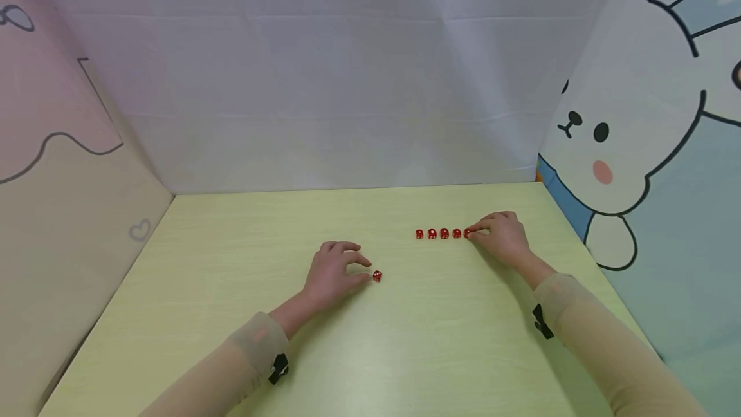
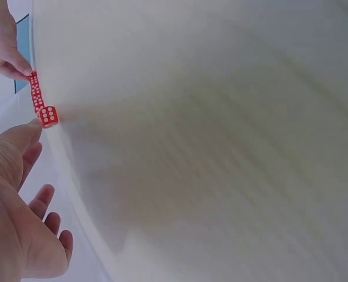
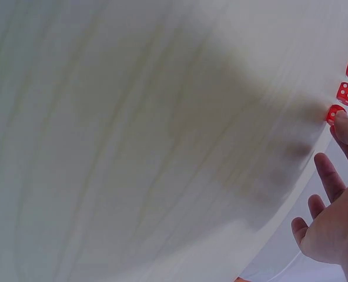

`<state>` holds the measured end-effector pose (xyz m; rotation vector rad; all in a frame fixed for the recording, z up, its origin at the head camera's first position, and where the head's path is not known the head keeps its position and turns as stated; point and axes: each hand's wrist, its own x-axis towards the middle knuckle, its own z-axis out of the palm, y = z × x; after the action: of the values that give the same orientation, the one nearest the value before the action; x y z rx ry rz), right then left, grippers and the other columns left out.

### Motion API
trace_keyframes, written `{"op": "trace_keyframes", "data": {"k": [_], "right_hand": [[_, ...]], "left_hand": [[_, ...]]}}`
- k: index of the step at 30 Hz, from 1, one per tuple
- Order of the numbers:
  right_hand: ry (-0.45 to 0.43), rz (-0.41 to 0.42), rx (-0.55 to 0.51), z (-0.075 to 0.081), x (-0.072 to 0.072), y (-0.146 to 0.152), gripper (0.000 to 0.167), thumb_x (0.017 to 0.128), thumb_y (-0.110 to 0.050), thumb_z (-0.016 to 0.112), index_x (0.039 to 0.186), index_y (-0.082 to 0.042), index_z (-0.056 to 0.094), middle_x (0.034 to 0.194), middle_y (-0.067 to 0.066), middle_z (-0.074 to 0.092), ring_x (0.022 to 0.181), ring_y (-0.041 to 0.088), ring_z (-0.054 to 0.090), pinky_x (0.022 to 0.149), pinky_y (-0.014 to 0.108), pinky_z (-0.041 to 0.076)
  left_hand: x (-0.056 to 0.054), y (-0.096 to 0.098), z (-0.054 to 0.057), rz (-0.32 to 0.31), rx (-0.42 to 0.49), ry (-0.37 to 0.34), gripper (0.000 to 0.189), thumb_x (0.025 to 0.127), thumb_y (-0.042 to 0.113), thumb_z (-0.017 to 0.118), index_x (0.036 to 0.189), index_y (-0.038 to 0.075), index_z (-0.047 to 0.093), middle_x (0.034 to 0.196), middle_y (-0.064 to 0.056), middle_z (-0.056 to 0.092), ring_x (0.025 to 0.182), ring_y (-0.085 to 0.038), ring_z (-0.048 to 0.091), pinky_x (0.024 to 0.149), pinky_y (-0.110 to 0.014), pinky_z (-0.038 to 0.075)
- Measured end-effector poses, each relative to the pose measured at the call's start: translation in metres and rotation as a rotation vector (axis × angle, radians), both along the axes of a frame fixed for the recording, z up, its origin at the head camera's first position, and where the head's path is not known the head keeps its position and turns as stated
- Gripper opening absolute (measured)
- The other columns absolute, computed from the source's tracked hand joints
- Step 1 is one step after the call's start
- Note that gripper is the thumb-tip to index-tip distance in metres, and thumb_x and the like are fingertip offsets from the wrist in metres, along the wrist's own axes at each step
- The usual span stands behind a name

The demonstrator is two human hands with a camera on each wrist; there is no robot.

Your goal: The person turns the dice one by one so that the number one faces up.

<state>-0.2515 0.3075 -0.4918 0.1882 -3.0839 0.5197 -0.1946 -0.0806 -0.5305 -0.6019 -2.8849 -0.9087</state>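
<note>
Several small red dice with white pips stand in a straight row (image 1: pixel 444 233) on the table, right of centre. At the row's right end, my right hand (image 1: pixel 502 237) pinches the last die (image 3: pixel 334 113) between thumb and index finger, close beside its neighbour (image 3: pixel 346 93). A single die (image 1: pixel 377 276) lies apart from the row, nearer me and to the left. My left hand (image 1: pixel 338 274) is beside that die, thumb tip right at it, the other fingers spread and loosely bent. In the left wrist view, the single die (image 2: pixel 48 116) shows six pips on one face.
The pale wooden table (image 1: pixel 231 230) ends at a white cloth backdrop (image 1: pixel 347 82). A printed cloth with a white cartoon animal (image 1: pixel 625 147) hangs along the right side, and a pink and cream one (image 1: pixel 64 211) along the left.
</note>
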Motion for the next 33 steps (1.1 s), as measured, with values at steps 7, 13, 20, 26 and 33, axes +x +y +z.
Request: {"op": "trace_keyframes", "data": {"k": [7,13,20,26,33], "right_hand": [[0.003,0.002,-0.007,0.0,0.001,0.0,0.025,0.098,-0.026,0.07,0.115,-0.009,0.08,0.126,0.022,0.067,0.131,0.053,0.036,0.103,0.069,0.03],[0.0,-0.002,-0.009,0.0,0.0,0.0,0.025,0.098,-0.026,0.071,0.115,-0.009,0.08,0.125,0.022,0.067,0.131,0.052,0.036,0.104,0.068,0.029],[-0.003,-0.007,-0.005,0.002,0.001,-0.001,0.025,0.098,-0.026,0.071,0.115,-0.009,0.08,0.125,0.022,0.067,0.132,0.052,0.036,0.104,0.068,0.029],[0.0,-0.002,-0.004,0.0,0.001,-0.001,0.025,0.098,-0.027,0.071,0.115,-0.009,0.08,0.125,0.021,0.067,0.131,0.052,0.037,0.104,0.068,0.029],[0.008,0.002,0.006,-0.001,0.001,-0.002,0.025,0.099,-0.026,0.07,0.115,-0.01,0.08,0.124,0.021,0.068,0.13,0.052,0.038,0.104,0.069,0.03]], "left_hand": [[-0.005,0.008,0.001,-0.064,-0.119,0.057,0.012,0.087,0.033,0.083,0.099,0.033,0.081,0.133,0.001,0.063,0.128,-0.033,0.047,0.105,-0.053,0.039],[-0.007,0.009,0.001,-0.101,-0.161,0.064,0.013,0.088,0.036,0.082,0.101,0.033,0.081,0.133,0.0,0.063,0.128,-0.034,0.047,0.105,-0.052,0.039],[-0.007,0.009,-0.001,-0.083,-0.158,0.059,0.008,0.087,0.038,0.082,0.094,0.034,0.081,0.132,0.001,0.063,0.128,-0.033,0.047,0.105,-0.052,0.04],[-0.005,0.011,0.0,-0.044,-0.151,0.024,0.013,0.086,0.044,0.082,0.091,0.033,0.08,0.133,0.002,0.062,0.13,-0.032,0.046,0.106,-0.052,0.039],[-0.005,0.014,0.0,-0.042,-0.183,0.049,0.011,0.087,0.044,0.081,0.087,0.033,0.079,0.133,0.001,0.062,0.13,-0.032,0.046,0.106,-0.052,0.039]]}}
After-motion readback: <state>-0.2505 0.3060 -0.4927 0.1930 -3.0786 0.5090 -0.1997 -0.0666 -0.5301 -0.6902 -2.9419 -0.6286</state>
